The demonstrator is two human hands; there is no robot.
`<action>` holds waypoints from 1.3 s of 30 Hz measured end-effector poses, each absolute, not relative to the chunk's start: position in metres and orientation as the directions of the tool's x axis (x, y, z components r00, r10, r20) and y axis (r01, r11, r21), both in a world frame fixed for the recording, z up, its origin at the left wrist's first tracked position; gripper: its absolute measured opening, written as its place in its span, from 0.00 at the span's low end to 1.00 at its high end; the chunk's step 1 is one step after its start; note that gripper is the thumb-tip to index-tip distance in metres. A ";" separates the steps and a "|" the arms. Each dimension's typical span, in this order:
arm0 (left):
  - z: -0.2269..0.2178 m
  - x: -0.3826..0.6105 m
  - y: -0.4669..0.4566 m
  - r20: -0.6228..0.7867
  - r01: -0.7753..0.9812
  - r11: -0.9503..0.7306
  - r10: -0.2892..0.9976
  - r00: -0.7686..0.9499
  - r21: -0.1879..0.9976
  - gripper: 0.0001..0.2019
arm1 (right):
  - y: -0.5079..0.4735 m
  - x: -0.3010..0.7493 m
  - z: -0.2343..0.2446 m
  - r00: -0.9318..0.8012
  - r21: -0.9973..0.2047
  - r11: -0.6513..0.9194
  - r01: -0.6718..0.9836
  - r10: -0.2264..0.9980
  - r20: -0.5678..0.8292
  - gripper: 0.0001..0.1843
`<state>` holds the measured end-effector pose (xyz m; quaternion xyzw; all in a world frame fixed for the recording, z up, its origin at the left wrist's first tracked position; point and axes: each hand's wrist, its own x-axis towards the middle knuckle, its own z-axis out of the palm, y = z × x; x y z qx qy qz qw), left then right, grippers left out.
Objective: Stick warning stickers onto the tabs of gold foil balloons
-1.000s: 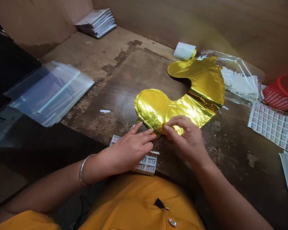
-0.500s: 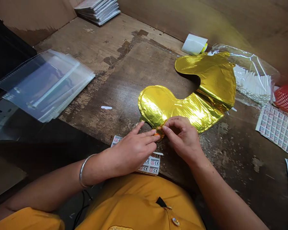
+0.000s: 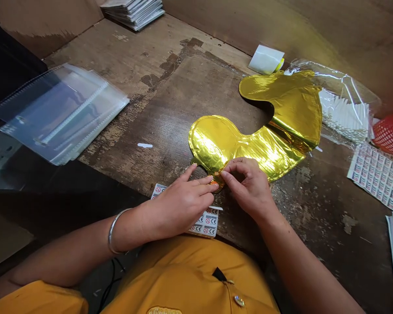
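Observation:
A flat gold foil balloon [image 3: 216,139], curved in outline, lies on the worn wooden table. My left hand [image 3: 180,205] rests with stretched fingers over the balloon's small near tab, fingertips pressing on it. At the same tab, my right hand [image 3: 249,187] pinches the foil edge between thumb and forefinger; anything smaller inside the pinch is hidden. Beneath and beside my left hand is a sheet of printed CE stickers [image 3: 205,222], partly covered by the hand.
Clear plastic sleeves [image 3: 65,113] overhang the table's left edge. Folded papers [image 3: 134,13] are stacked at the back. On the right are a clear bag of white strips [image 3: 343,113], a red basket [image 3: 391,133] and a label sheet [image 3: 378,176]. A white scrap [image 3: 145,145] lies mid-table.
Both hands stay at the balloon's tab with almost no movement. The view has shifted very slightly.

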<state>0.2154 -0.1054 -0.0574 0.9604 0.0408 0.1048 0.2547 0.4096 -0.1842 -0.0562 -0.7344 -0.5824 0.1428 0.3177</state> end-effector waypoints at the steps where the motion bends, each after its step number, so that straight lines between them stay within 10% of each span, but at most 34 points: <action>1: -0.057 0.216 -0.105 0.183 0.024 -0.868 0.131 0.974 0.496 0.09 | -0.184 0.410 -0.057 0.278 -0.627 -0.119 0.770 0.947 0.163 0.05; 15: -0.058 0.218 -0.104 0.196 0.015 -0.867 0.129 0.972 0.499 0.09 | -0.182 0.406 -0.068 0.420 -0.375 -0.313 0.873 0.873 0.248 0.19; 20: -0.058 0.221 -0.101 0.238 0.000 -0.873 0.133 0.962 0.487 0.07 | -0.176 0.422 -0.062 0.499 -0.380 -0.384 0.842 0.821 0.278 0.05; 26: -0.057 0.214 -0.104 0.240 0.004 -0.882 0.132 0.962 0.472 0.06 | -0.202 0.415 -0.049 -0.189 -0.274 0.255 0.927 0.951 0.244 0.16; 31: -0.051 0.208 -0.108 0.210 0.072 -0.880 0.191 0.959 0.469 0.08 | -0.208 0.410 -0.062 -0.223 -0.230 0.299 0.926 0.926 0.304 0.15; 39: -0.039 0.213 -0.103 0.282 0.122 -0.887 0.268 0.921 0.445 0.06 | -0.189 0.423 -0.053 0.112 -0.651 0.060 0.756 0.969 0.219 0.06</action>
